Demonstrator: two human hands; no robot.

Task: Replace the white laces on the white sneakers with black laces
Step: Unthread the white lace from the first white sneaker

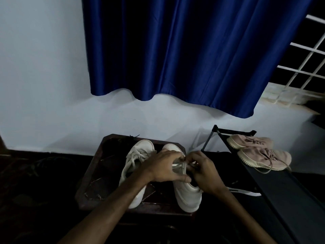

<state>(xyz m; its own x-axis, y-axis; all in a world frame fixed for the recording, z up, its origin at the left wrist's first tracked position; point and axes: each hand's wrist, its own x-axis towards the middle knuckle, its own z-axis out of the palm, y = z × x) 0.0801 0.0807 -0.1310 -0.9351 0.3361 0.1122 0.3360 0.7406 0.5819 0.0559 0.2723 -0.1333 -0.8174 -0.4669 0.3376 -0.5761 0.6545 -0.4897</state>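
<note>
Two white sneakers stand side by side, toes pointing away, on a dark wooden stool [98,166]. The left sneaker [135,162] has its white laces in place. Over the tongue of the right sneaker [186,194] both hands meet. My left hand [163,168] lies across the shoe, fingers curled at the white lace [181,167]. My right hand [204,171] pinches the same lace from the right side. A thin black lace [134,136] lies at the stool's far edge.
A black shoe rack [274,187] stands to the right with a pair of pink sneakers [260,152] on top. A white-soled dark shoe [246,191] lies below it. A blue curtain [184,50] hangs on the white wall behind. The floor is dark.
</note>
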